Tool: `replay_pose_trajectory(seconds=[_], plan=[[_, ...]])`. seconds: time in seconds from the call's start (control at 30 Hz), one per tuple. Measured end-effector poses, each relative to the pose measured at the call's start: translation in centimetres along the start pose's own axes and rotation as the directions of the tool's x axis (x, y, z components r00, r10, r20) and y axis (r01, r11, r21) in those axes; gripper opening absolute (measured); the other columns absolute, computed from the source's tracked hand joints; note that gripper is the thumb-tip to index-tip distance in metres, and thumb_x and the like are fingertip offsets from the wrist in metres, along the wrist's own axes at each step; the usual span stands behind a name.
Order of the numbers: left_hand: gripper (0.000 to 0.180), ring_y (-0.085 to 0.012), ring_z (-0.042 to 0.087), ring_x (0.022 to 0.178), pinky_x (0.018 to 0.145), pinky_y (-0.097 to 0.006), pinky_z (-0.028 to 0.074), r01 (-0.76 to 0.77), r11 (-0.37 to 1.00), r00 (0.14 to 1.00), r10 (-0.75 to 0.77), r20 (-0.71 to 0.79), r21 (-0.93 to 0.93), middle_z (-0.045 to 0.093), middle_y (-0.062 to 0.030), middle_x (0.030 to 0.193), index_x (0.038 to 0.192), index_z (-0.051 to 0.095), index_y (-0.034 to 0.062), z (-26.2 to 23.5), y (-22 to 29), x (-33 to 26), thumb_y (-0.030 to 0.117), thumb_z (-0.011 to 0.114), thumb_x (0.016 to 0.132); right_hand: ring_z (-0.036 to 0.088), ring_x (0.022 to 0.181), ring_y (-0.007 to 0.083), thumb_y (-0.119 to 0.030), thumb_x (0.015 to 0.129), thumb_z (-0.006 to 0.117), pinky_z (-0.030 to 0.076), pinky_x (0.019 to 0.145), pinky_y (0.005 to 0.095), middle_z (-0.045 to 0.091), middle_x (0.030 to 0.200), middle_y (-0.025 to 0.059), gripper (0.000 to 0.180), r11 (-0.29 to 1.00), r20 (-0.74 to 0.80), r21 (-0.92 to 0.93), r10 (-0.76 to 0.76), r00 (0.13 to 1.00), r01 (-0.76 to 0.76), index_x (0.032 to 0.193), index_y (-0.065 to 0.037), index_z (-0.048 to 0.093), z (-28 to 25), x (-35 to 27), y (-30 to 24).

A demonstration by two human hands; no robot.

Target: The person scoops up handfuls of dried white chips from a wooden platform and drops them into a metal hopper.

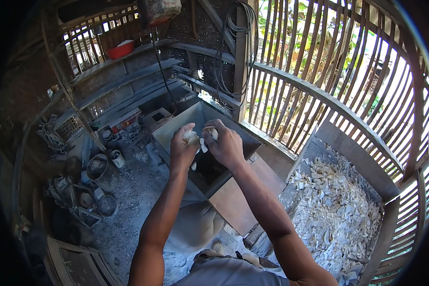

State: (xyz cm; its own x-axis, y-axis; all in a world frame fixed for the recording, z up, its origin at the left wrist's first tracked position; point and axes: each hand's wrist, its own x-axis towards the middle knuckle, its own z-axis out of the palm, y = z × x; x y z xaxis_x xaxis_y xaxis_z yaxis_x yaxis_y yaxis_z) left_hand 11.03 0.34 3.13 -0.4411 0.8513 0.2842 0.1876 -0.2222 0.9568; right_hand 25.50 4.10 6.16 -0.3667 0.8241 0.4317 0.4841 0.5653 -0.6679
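My left hand (182,145) is closed around whitish chips (190,137), held above an open square metal hopper (164,133). Beside it, my right hand (225,145) grips more whitish chips (213,134) over the same opening. A loose white piece (203,146) shows between the two hands, and another pale piece (193,166) is just below my left hand; both appear to be dropping. The hopper's inside is dark, so its contents cannot be made out. A flat brown board (248,198) adjoins the hopper's near right side, under my right forearm.
A large heap of whitish chips (336,205) lies at the right, inside low boards (352,162). At the left stand a dusty bucket (100,170) and a white container (117,158). A red basin (120,49) rests on a shelf. A black cable (162,71) hangs behind the hopper.
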Motion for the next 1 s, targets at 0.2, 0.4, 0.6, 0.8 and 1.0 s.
replay_pose_trajectory(seconds=[0.2,0.4,0.6,0.8,1.0], plan=[[0.051,-0.0231,0.058,0.114,0.095,-0.032,0.047,0.012,1.0,1.0,-0.012,-0.005,0.016,0.058,-0.0169,0.129,0.125,0.06,0.001,0.0,0.1,-0.1,-0.007,0.064,0.075,0.065,0.097,0.0366,-0.011,0.081,0.065,0.051,0.083,0.0436,0.069,0.101,0.0153,0.026,0.983,-0.097,0.116,-0.129,0.987,0.14,0.107,-0.008,0.061,0.7,0.2,0.9],[0.043,-0.025,0.058,0.117,0.099,-0.032,0.044,0.043,0.999,0.999,-0.043,0.006,0.031,0.059,-0.0162,0.128,0.119,0.063,-0.0001,-0.4,0.2,-0.3,-0.008,0.052,0.078,0.066,0.095,0.0368,-0.01,0.077,0.069,0.051,0.085,0.0429,0.066,0.1,0.0176,0.031,0.983,-0.065,0.128,-0.124,0.99,0.131,0.108,-0.006,0.062,0.9,0.1,0.7],[0.039,-0.0251,0.059,0.11,0.096,-0.035,0.044,0.065,0.995,0.998,-0.064,-0.017,0.072,0.063,-0.0144,0.119,0.112,0.067,0.0012,-0.3,0.4,-0.4,-0.007,0.053,0.076,0.065,0.09,0.0361,-0.016,0.078,0.07,0.053,0.079,0.0431,0.062,0.1,0.014,0.029,0.976,-0.126,0.058,-0.2,0.972,0.208,0.105,-0.01,0.063,1.2,-0.1,0.9],[0.031,-0.0262,0.059,0.109,0.095,-0.038,0.045,-0.022,0.988,1.0,0.025,-0.017,0.15,0.066,-0.0147,0.111,0.104,0.071,0.0019,-0.2,-0.3,-0.2,-0.004,0.056,0.077,0.064,0.093,0.0337,-0.021,0.078,0.073,0.052,0.081,0.0401,0.063,0.102,0.013,0.02,0.963,-0.177,-0.034,-0.268,0.947,0.267,0.092,-0.007,0.067,0.6,-0.4,0.5],[0.024,-0.0262,0.062,0.104,0.092,-0.038,0.047,-0.121,0.97,0.993,0.118,0.029,0.209,0.068,-0.0134,0.107,0.102,0.071,0.0033,0.2,0.2,-0.3,0.001,0.058,0.082,0.064,0.092,0.0201,-0.019,0.084,0.075,0.05,0.083,0.0321,0.067,0.103,0.011,0.022,0.836,-0.262,0.52,-0.038,0.964,0.174,0.097,-0.002,0.069,-2.7,-2.2,1.7]])
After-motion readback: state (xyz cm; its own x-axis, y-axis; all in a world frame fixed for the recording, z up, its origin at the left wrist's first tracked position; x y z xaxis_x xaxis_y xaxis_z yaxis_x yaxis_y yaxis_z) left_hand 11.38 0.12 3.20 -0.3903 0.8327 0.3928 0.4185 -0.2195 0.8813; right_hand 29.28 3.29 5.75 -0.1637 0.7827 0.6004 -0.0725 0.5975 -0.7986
